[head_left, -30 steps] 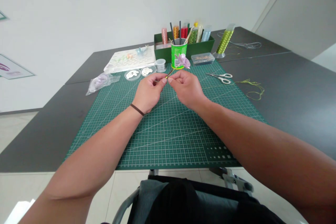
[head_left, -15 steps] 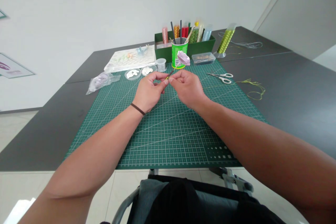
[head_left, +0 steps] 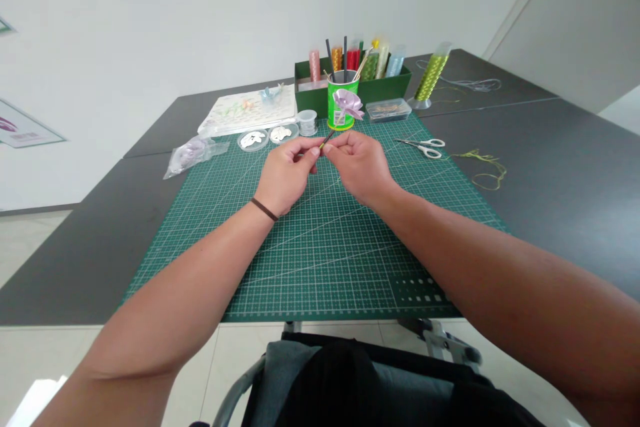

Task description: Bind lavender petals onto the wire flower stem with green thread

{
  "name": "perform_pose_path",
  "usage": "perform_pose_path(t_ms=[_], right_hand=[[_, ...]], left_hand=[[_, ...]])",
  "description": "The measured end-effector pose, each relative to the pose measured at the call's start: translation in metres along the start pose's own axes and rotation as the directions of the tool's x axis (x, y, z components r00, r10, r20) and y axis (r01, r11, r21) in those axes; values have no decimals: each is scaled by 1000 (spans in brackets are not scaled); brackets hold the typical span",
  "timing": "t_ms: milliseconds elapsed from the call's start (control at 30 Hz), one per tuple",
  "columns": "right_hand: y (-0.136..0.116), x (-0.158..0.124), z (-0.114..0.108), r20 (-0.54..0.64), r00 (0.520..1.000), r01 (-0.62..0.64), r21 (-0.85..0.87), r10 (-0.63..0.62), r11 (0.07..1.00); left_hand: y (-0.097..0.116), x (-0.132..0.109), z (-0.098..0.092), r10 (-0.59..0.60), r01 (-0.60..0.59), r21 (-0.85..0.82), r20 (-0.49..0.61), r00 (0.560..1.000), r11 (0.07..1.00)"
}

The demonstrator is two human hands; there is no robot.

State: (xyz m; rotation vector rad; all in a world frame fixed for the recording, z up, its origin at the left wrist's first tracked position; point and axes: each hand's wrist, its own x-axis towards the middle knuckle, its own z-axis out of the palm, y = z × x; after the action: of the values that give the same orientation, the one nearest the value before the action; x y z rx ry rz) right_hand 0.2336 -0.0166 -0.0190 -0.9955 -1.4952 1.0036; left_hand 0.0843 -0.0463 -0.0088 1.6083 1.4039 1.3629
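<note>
A lilac artificial flower (head_left: 349, 103) leans up and away from me on a thin stem (head_left: 328, 138). The stem's lower part looks dark, with a yellow-green wrapped section at my fingertips. My left hand (head_left: 285, 173) is closed, pinching that stem between thumb and forefinger. Pressed against the stem from the other side, my right hand (head_left: 360, 167) is closed in a pinch on fine green thread, which is mostly hidden by the fingers. Loose green thread (head_left: 487, 167) lies on the table to the right.
Both hands are over a green cutting mat (head_left: 310, 267). Scissors (head_left: 425, 147) lie to the right. Behind stand a green can (head_left: 336, 97), a box of thread spools (head_left: 385, 90) and a clear case (head_left: 389, 111). White pieces fill shallow dishes (head_left: 253, 140); a plastic bag (head_left: 193, 153) lies left.
The lilac flower has turned with its stem, so its head now sits slightly left and shows more of its open face. Both hands keep nearly the same place.
</note>
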Motion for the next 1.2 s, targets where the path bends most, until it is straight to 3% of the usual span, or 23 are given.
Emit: perform_pose_path(t_ms=[567,1200], right_hand=[[-1,-1,1,22,1000,19,-5,-19,1000],[0,-1,1,35,999,2,-3,-2,1000]], left_hand=[[3,1,-3,-9,10,107,-4,1000,994],[-1,2,-2,8,-6,119,-17,1000,993]])
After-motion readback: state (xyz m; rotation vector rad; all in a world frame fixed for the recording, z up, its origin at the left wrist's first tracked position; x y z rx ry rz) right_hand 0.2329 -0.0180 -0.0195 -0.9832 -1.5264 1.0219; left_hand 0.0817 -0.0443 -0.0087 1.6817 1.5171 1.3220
